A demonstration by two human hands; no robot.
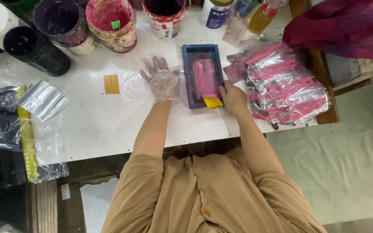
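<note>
The person is pressing the left hand (162,82), covered in a thin clear plastic glove, flat with its fingers spread on the white table (109,125), touching the left edge of a small dark-blue rectangular printing frame (202,75) whose mesh is smeared with pink ink. The bare right hand (234,98) is curling closed around a short yellow-edged squeegee (212,102) that is resting on the near end of the frame. The frame is lying in the middle of the table, between the gloved hand and a heap of clear plastic pouches with pink stripes (286,84). It is looking light and stiff at its rim, but the mesh inside is probably taut and delicate, and the wet ink is likely making it slippery, so the bare outer edges seem the safest hold. Paint-stained round buckets (111,23) are standing at the far edge, well apart from the hands.
</note>
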